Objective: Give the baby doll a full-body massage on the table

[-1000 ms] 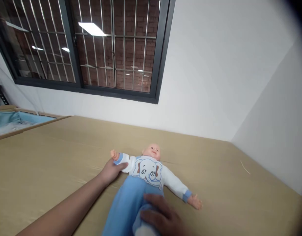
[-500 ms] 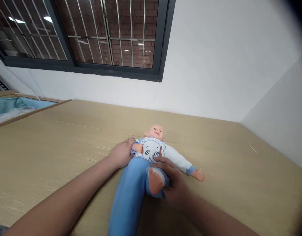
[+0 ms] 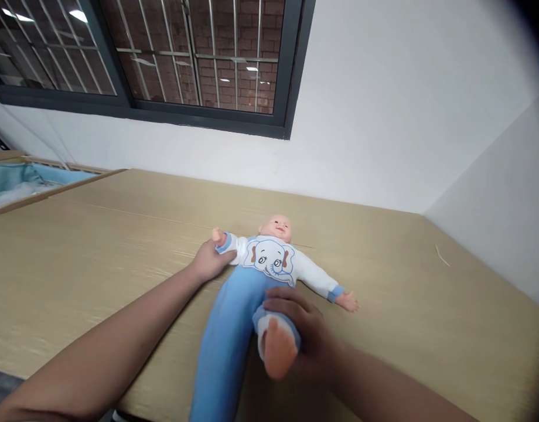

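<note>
A baby doll (image 3: 269, 258) in a white top with an elephant print and blue trousers lies on its back on the tan table (image 3: 164, 217), head toward the wall. My left hand (image 3: 210, 261) is closed around the doll's sleeve at the left, near its small raised hand. My right hand (image 3: 298, 316) wraps round the cuff of the doll's bent leg, whose bare foot (image 3: 279, 349) points toward me. The other trouser leg (image 3: 225, 346) stretches down past the lower edge of the view. The doll's other arm (image 3: 317, 275) lies spread out to the right.
At the far left is an open box (image 3: 45, 190) with blue lining and clear plastic. A dark-framed barred window (image 3: 199, 114) is set in the white wall (image 3: 375, 117) behind the table. A thin pale strip (image 3: 442, 255) lies on the right.
The doll's left-side arm has swung outward from its chest with my left hand. My right hand and the held foot have moved slightly down, toward me. The view has shifted slightly.
</note>
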A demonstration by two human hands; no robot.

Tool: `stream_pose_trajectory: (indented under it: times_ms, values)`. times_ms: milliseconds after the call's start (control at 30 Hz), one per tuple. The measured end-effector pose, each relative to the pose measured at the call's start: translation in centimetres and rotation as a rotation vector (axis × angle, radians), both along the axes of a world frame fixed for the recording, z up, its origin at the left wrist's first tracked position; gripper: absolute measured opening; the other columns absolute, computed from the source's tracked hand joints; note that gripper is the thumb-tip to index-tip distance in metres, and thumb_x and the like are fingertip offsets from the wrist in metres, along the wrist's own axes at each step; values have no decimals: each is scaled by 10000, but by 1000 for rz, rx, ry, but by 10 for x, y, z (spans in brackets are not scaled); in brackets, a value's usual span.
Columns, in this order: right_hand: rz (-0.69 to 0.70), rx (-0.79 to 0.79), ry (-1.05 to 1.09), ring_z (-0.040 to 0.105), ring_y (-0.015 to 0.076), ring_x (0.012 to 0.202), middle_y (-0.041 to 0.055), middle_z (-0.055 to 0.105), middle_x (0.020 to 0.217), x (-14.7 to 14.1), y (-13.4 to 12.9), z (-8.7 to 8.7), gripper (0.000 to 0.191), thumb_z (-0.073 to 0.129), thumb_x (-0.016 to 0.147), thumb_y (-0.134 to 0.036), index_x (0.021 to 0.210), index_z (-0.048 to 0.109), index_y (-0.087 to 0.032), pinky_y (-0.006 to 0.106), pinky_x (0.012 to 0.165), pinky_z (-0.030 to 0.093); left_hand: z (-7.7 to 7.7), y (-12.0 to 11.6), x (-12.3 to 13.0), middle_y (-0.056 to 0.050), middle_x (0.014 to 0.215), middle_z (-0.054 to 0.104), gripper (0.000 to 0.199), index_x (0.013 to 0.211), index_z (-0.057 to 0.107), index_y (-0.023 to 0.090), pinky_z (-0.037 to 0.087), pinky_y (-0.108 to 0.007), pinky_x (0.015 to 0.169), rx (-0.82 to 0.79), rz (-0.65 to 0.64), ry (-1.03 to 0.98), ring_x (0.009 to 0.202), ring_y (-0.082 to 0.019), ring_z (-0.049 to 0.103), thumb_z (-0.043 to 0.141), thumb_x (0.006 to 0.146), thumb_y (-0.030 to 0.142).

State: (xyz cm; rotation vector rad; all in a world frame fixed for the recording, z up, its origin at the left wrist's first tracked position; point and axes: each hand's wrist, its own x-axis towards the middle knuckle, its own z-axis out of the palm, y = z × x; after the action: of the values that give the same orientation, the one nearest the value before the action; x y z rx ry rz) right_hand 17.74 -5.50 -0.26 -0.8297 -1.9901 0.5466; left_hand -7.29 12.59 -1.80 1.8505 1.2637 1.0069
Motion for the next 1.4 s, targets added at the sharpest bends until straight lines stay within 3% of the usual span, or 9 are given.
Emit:
stream_pose_trajectory:
  times_ms: [100,233,400,567,667,833,1033,1200,1400]
  values:
    - [77,133,-173,563,277,1213,84,541,1376,-3,-11,1,547,713,818,-312,1339,547,-313,425,1026,480,-9,10,-3,-54,928,705,370,926,650,162,516,-365,829,-113,-20,-293,900,-276,663,762,679,414]
    - [193,209,-331,535,272,1238,50,545,1385,-13,-21,4,396,662,803,-346,1196,631,-303,515,1141,333,-8,13,-2,-97,1031,711,501,1008,667,135,524,-391,895,-212,-65,-488,972,-293,665,849,624,401]
    - [264,151,-547,480,257,1294,-7,520,1433,-21,-22,3,337,661,793,-352,1129,659,-329,500,1199,211,-3,9,-2,-94,1026,715,495,999,676,128,516,-388,912,-235,-56,-474,975,-283,665,870,627,391]
    - [261,185,-560,472,279,1319,12,520,1439,-18,-22,7,362,651,787,-325,1148,650,-326,550,1201,183,-3,9,-2,-94,1044,713,500,1014,674,129,515,-382,909,-213,-70,-421,983,-283,663,849,641,414]
    - [168,253,-464,474,320,1323,62,565,1386,-13,-23,15,439,655,777,-277,1213,622,-302,616,1191,166,-1,9,-3,-72,1005,714,448,981,668,145,515,-368,880,-180,-42,-310,970,-279,660,811,663,426]
    - [-28,154,-224,506,289,1288,110,489,1434,0,-17,18,581,665,807,-184,1361,517,-274,450,1060,462,4,3,-4,-46,943,708,348,916,655,169,502,-351,806,-94,35,-31,912,-275,659,726,702,435]
    - [-169,-15,29,476,277,1321,69,525,1371,6,7,10,669,537,747,-48,1366,502,-299,491,1115,411,21,-11,4,-44,958,713,266,952,639,206,470,-328,742,88,-6,396,904,-286,675,598,819,433]
    - [-111,-84,-40,554,255,1223,66,559,1310,4,13,8,535,617,792,-98,1288,607,-299,444,1060,471,37,-22,18,-93,870,696,314,1003,562,197,375,-318,575,173,-42,770,778,-319,669,572,854,473]
    - [-90,-87,-118,594,253,1152,62,611,1238,3,17,8,501,700,778,-141,1246,638,-307,436,1007,498,46,-30,25,-123,908,686,318,1006,562,183,399,-323,621,152,-74,902,787,-317,660,582,833,449]
